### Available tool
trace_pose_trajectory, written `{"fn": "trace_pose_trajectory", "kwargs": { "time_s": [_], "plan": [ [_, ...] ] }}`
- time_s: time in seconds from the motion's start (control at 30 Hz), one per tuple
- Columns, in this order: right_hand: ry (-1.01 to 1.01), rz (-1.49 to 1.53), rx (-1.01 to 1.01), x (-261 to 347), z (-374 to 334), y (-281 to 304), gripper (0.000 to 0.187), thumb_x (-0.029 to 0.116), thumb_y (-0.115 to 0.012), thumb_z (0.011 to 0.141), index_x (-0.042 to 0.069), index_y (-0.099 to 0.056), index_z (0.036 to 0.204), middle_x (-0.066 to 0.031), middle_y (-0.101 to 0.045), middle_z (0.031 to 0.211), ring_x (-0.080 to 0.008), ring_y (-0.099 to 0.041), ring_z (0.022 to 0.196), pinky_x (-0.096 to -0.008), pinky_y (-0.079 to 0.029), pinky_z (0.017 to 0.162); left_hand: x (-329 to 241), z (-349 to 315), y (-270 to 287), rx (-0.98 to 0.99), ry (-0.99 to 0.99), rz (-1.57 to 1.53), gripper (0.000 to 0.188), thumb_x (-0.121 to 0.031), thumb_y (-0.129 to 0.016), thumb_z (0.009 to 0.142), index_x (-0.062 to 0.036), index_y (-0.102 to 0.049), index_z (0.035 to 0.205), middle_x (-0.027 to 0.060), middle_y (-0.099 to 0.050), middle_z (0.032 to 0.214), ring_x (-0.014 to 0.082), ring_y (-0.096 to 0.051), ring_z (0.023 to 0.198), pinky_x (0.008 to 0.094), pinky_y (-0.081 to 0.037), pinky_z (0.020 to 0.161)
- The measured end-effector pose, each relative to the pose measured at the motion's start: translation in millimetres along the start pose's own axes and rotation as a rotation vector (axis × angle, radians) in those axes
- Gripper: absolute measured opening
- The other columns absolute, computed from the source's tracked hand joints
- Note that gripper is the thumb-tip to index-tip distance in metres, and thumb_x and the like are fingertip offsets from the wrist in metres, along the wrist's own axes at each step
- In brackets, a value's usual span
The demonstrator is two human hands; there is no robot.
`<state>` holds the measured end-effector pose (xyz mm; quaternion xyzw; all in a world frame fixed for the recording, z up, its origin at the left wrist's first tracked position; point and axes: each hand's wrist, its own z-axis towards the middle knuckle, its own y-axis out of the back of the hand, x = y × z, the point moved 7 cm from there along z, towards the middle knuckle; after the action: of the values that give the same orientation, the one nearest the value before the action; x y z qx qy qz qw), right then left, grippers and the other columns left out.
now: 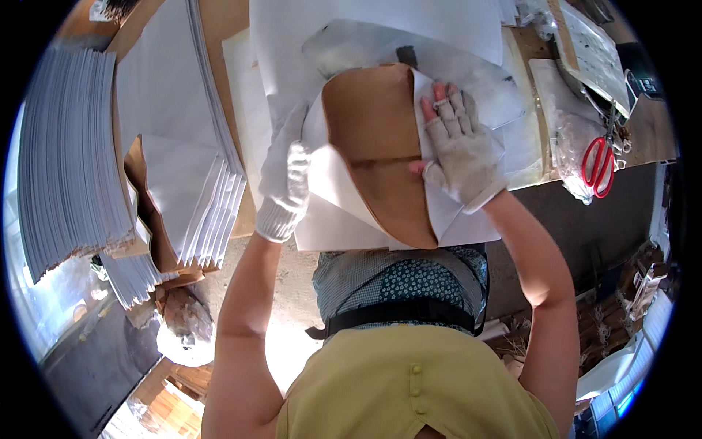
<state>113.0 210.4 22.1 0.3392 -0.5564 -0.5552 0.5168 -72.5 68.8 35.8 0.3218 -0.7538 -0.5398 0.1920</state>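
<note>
A paper sheet, white on one face and brown on the other, is folded in front of me, its brown face (376, 132) curving up in the middle. My right hand (461, 143), in a pale fingerless glove, lies flat on the white right flap with its fingers stretched out. Along the left side of the folded paper is my left hand (287, 175), in a white knit glove. Seen edge-on and a little blurred, its fingers appear extended. Under the fold lie more white sheets (329, 227) at the table's front edge.
Tall stacks of white paper (69, 146) and folded white-and-brown pieces (186, 190) stand at the left. Red-handled scissors (599, 167) hang by the right table edge, beside crumpled clear plastic (574, 146). A clear plastic sheet (468, 66) lies behind the folded paper.
</note>
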Motion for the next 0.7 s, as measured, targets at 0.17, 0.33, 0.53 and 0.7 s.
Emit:
{"fn": "trace_pose_trajectory", "kwargs": {
  "time_s": [0.17,0.33,0.53,0.7],
  "plan": [
    [0.032,-0.008,-0.091,3,30,-5,0.08,0.046,-0.072,0.086,-0.001,-0.055,0.148,-0.0247,-0.04,0.165,-0.0414,-0.034,0.155,-0.0522,-0.024,0.129,31,-32,-12,-0.293,-0.283,-0.685,0.047,-0.027,-0.045,0.113,-0.0083,-0.048,0.156,0.0157,-0.062,0.132,0.0281,-0.061,0.12,0.037,-0.048,0.109],
    [0.239,0.168,-0.141,62,46,-9,0.041,0.028,-0.069,0.087,0.008,-0.07,0.122,-0.0144,-0.059,0.144,-0.0348,-0.051,0.14,-0.0495,-0.037,0.121,83,-3,-26,-0.01,-0.126,-1.881,0.081,-0.056,-0.022,0.114,0.0107,-0.032,0.157,0.0282,-0.046,0.156,0.0352,-0.05,0.144,0.0431,-0.039,0.124],
    [-0.032,0.666,0.179,121,66,-64,0.041,0.022,-0.063,0.092,0.009,-0.06,0.132,-0.0151,-0.059,0.131,-0.0352,-0.059,0.123,-0.0458,-0.052,0.104,93,3,-34,0.059,-0.065,-1.999,0.08,-0.058,-0.025,0.113,0.0099,-0.036,0.155,0.0279,-0.047,0.155,0.0358,-0.05,0.144,0.0439,-0.04,0.124],
    [-0.206,1.021,0.225,107,57,-124,0.049,0.029,-0.06,0.098,0.007,-0.052,0.141,-0.0233,-0.055,0.134,-0.0437,-0.058,0.124,-0.0483,-0.051,0.104,73,-1,-45,-0.029,-0.206,-1.528,0.073,-0.054,-0.036,0.113,0.0038,-0.037,0.158,0.0238,-0.053,0.152,0.0341,-0.055,0.14,0.0422,-0.041,0.122]
  ]
}}
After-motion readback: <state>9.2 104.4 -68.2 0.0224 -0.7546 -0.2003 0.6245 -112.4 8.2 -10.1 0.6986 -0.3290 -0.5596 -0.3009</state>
